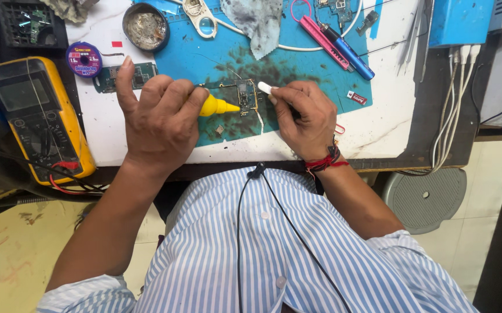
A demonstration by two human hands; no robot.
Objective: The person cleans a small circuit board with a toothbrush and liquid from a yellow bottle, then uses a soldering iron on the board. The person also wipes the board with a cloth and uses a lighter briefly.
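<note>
Fingers of the left hand point(161, 124) curl closed around a yellow cone-tipped plastic bottle point(216, 106), its nozzle touching the small green circuit board point(240, 96) at frame centre. Right hand point(303, 119) pinches a white stick-like tool point(265, 88) over that board.

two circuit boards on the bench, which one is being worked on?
The dark circuit board on the blue mat, between both hands at the yellow nozzle tip. The other board lies untouched beyond the left hand.

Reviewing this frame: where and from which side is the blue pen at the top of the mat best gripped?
Probably mid-barrel on the blue pen, pinched across its width from above. It lies flat and diagonal on the blue mat, close beside a pink tool, so a sideways approach looks crowded.
</note>
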